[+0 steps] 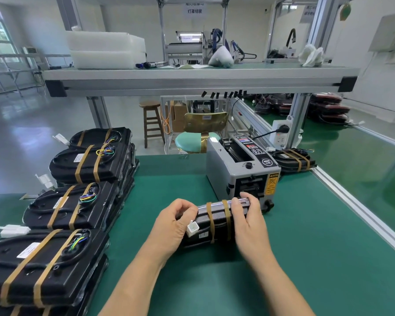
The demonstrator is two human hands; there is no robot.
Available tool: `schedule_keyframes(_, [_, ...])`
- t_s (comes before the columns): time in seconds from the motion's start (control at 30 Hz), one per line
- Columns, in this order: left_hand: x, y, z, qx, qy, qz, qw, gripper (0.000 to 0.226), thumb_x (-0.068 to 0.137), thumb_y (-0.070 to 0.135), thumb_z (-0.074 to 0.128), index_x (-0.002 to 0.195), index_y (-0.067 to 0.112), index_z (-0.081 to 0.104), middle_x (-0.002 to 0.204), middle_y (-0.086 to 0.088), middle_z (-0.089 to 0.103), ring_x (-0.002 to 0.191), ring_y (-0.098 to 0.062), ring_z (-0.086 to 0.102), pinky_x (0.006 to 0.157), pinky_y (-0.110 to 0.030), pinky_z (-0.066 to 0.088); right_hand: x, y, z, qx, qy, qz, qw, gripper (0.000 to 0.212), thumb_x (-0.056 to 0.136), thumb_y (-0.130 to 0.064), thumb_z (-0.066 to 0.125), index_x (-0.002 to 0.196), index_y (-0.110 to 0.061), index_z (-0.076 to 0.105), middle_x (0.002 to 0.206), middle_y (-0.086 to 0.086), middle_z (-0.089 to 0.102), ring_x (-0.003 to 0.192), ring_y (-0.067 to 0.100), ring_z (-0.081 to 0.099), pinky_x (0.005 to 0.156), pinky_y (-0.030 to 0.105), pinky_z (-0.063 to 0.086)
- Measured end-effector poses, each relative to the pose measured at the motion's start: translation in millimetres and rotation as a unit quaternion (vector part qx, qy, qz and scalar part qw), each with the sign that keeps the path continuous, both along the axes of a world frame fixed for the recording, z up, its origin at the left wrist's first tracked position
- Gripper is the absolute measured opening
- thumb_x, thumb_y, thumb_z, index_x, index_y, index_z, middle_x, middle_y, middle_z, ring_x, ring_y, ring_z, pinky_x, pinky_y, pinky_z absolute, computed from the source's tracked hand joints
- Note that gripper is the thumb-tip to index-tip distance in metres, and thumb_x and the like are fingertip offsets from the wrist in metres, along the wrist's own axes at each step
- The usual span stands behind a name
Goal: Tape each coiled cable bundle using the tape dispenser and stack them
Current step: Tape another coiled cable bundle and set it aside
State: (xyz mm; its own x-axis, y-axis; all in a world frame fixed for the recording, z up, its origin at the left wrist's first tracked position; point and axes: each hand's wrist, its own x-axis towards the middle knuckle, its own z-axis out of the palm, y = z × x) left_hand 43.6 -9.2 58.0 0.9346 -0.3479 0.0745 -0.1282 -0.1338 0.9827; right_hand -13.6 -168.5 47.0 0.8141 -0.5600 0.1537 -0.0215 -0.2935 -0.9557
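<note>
- Taped bundles (pixel 73 206) are sitting stacked well left of the grip, so many look done.
- Left hand (pixel 171 226) and right hand (pixel 249 222) are clamping the current bundle (pixel 214 224) between them; it is double-taped and probably awaiting stacking.
- Tape dispenser (pixel 240 169) is standing just beyond the right hand.

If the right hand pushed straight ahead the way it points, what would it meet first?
Most likely the grey box-shaped tape dispenser, just beyond the right hand gripping the black taped cable bundle; the gap is unclear.
</note>
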Motion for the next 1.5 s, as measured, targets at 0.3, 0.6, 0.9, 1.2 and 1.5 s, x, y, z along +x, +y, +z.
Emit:
schedule_keyframes(0.3, [4.3,-5.6,6.1,-0.001,0.058,0.03,0.998,0.033,0.086,0.039,0.072,0.08,0.009,0.059,0.072,0.003,0.064,0.064,-0.01,0.054,0.064,-0.024,0.042,4.5,-1.0,-0.5,-0.001,-0.005,0.004,1.0,0.037,0.102,-0.037,0.047,0.134,-0.019,0.045,0.127,0.004,0.058,0.118,0.022,0.053,0.105,0.039,0.04])
schedule_keyframes(0.6, [6.6,14.5,3.4,-0.011,0.046,-0.037,0.998,0.021,0.097,0.028,0.056,0.093,0.023,0.076,0.099,0.002,0.075,0.091,-0.014,0.068,0.081,-0.027,0.046,2.8,0.9,-0.5,0.004,-0.01,-0.002,1.0,0.043,0.101,-0.038,0.047,0.138,-0.016,0.044,0.135,0.003,0.053,0.126,0.02,0.047,0.11,0.041,0.036])
schedule_keyframes(0.9, [7.0,-28.5,47.2,0.393,-0.22,-0.081,0.889,0.054,0.083,0.064,0.058,0.132,0.041,0.055,0.124,0.02,0.057,0.117,-0.007,0.052,0.096,-0.026,0.042,6.2,1.4,-0.6,0.03,0.0,0.019,0.999,0.03,0.102,-0.04,0.042,0.125,-0.024,0.053,0.122,-0.006,0.059,0.116,0.016,0.053,0.1,0.036,0.042])
schedule_keyframes(1.2, [9.6,-25.8,35.0,0.384,-0.209,-0.056,0.897,0.057,0.081,0.063,0.065,0.135,0.048,0.051,0.132,0.02,0.058,0.119,-0.009,0.053,0.099,-0.029,0.043,10.5,-52.1,3.5,0.107,-0.054,-0.127,0.985,0.022,0.088,-0.01,0.061,0.08,-0.029,0.069,0.079,-0.01,0.067,0.072,0.008,0.057,0.072,0.025,0.044])
schedule_keyframes(1.5, [16.2,-28.6,31.1,0.391,-0.196,-0.043,0.898,0.052,0.079,0.068,0.062,0.128,0.052,0.053,0.125,0.028,0.057,0.11,-0.004,0.051,0.091,-0.026,0.04,34.3,-75.4,6.4,0.226,-0.06,-0.14,0.962,0.018,0.088,-0.009,0.065,0.077,-0.022,0.071,0.085,-0.011,0.07,0.075,0.005,0.059,0.072,0.021,0.043])
